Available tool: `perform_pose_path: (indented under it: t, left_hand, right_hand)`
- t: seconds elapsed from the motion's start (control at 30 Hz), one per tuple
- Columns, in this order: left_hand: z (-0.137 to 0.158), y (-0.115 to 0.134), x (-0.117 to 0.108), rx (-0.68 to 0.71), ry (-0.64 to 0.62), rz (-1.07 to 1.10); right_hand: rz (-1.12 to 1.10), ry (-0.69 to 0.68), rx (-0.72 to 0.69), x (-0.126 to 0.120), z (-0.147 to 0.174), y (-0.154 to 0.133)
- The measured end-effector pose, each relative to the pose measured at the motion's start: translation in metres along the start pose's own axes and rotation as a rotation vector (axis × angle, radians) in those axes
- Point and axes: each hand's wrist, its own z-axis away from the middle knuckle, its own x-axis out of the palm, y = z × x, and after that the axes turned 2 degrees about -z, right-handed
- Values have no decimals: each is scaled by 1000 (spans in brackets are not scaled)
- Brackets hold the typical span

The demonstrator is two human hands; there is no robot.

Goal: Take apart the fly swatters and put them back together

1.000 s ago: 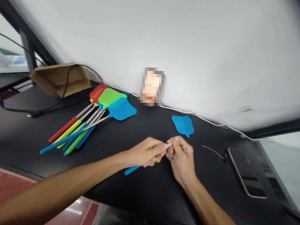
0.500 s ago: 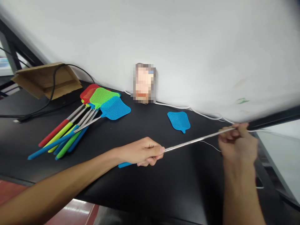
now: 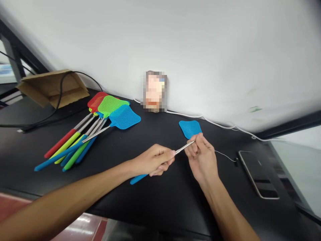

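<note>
My left hand (image 3: 154, 160) is closed around a telescopic fly swatter handle (image 3: 137, 179), whose blue grip sticks out below the fist. From that fist a short silver rod (image 3: 184, 146) rises to the right. My right hand (image 3: 202, 155) pinches the rod's far end between thumb and fingers. Just behind those fingers a loose blue swatter head (image 3: 190, 128) lies on the table, its lower tip hidden by the hand. To the left is a pile of fly swatters with red, green and blue heads, a blue swatter (image 3: 125, 117) on top.
An open cardboard box (image 3: 54, 88) stands at the back left beside a black cable (image 3: 60, 90). A blurred-out upright object (image 3: 154, 91) leans on the white wall. A white cable (image 3: 215, 124) runs along the wall's foot. A phone (image 3: 258, 174) lies on the black table at the right.
My right hand has moved left toward my left hand, and the exposed silver rod is much shorter. The phone at the right has come into full view. My left hand keeps its hold.
</note>
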Motion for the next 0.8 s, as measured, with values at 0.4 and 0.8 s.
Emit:
perform_pose_path:
  t: [0.4,0.8]
  left_hand:
    - [-9,-4,3,72,99,136]
    - [-7,3,10,146,127,153]
  right_hand:
    - [350,-115,-9,-5,-2,5]
    - [1833,313,-429,-38,-59,14]
